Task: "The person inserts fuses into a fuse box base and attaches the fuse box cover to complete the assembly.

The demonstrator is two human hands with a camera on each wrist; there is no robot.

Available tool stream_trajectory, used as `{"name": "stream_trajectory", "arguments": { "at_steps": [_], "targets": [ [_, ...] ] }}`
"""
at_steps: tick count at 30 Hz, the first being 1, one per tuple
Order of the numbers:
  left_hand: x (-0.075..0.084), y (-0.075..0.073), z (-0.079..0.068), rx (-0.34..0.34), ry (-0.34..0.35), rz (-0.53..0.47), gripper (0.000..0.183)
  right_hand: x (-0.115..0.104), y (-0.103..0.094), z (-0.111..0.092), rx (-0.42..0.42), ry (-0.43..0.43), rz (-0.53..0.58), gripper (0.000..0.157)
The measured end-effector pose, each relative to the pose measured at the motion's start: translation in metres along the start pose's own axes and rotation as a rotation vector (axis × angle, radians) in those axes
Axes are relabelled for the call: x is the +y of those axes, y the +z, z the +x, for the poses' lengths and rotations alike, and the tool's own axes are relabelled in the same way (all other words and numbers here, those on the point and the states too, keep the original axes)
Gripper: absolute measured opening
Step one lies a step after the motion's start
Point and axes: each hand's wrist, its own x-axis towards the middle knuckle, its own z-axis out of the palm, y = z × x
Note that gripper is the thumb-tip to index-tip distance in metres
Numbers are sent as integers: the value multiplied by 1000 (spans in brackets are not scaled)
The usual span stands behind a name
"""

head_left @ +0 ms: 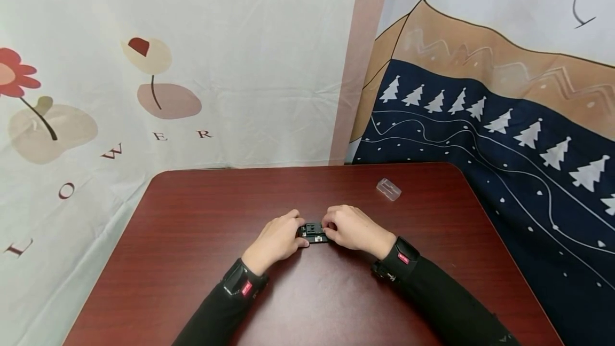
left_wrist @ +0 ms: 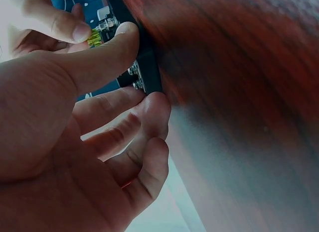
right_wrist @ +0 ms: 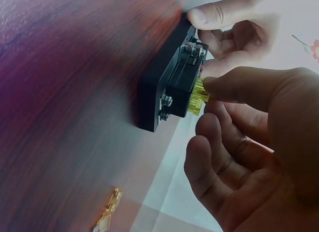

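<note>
Yellow piece (right_wrist: 196, 103) pinched at the face of the black block (head_left: 313, 228).
The step in hand looks like seating or freeing the piece; which, the pictures cannot tell. The block is between the hands, on or just above the table (head_left: 216, 196). The right hand (head_left: 357, 231) pinches the piece between thumb and finger; the left hand (head_left: 276, 236) grips the block's left end. The next move calls for a straight push or pull with the block steady. Beyond lies the clear cover (head_left: 388, 189).
</note>
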Motion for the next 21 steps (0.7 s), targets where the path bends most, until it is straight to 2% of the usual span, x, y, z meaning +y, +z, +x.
{"name": "stream_trajectory", "arguments": {
  "at_steps": [7, 21],
  "targets": [
    [0, 0, -1, 8, 2, -6, 45, 1, 0, -1, 12, 16, 5, 6],
    [0, 0, -2, 22, 12, -8, 44, 4, 3, -3, 14, -11, -11, 9]
  ]
}}
